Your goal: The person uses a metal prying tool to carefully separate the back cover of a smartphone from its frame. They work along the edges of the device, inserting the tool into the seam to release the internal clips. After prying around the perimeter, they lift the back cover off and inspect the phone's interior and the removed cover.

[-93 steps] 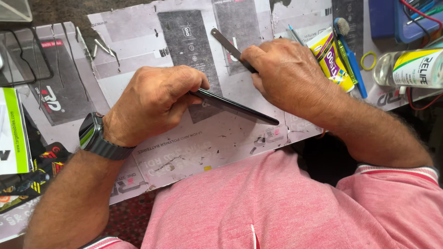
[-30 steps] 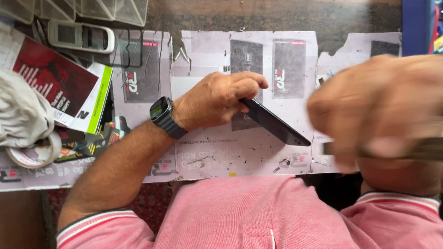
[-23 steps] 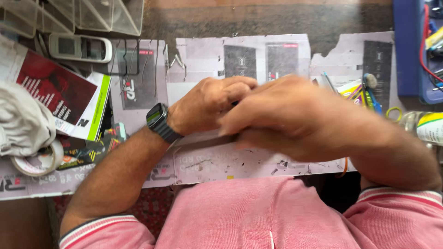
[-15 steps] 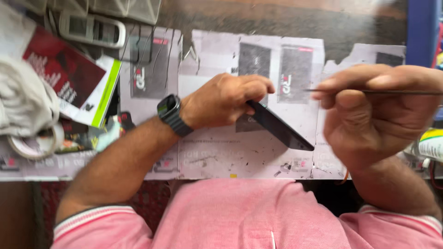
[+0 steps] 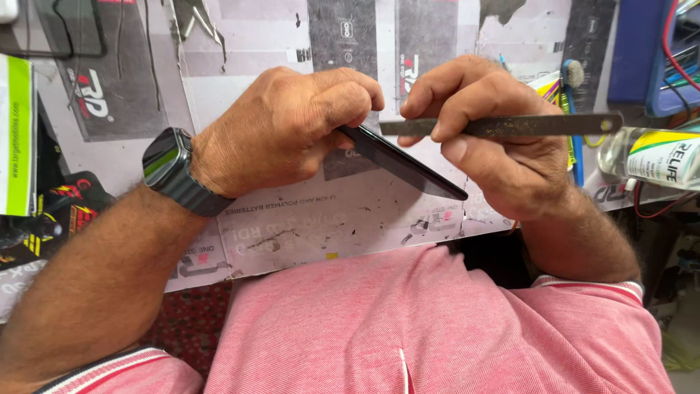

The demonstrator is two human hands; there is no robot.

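Observation:
My left hand [image 5: 284,128] grips a thin black phone [image 5: 408,164] edge-on, its lower end resting on the paper-covered bench [image 5: 292,226]. A dark smartwatch [image 5: 171,171] sits on that wrist. My right hand [image 5: 496,131] pinches a flat, worn metal blade tool [image 5: 510,126], held level, with its left tip close to the phone's upper edge near my left fingers. Whether the tip touches the phone is hidden by my fingers.
A clear bottle with a yellow-green label [image 5: 652,157] lies at the right edge, beside a blue box with wires [image 5: 656,58] and a blue-handled brush [image 5: 572,102]. Printed packets [image 5: 18,138] lie at the left. Tweezers [image 5: 193,18] rest at the top.
My right hand has swung back in from the right, bringing the blade tool's tip up to the phone. The view has moved closer. My left hand keeps its hold on the phone.

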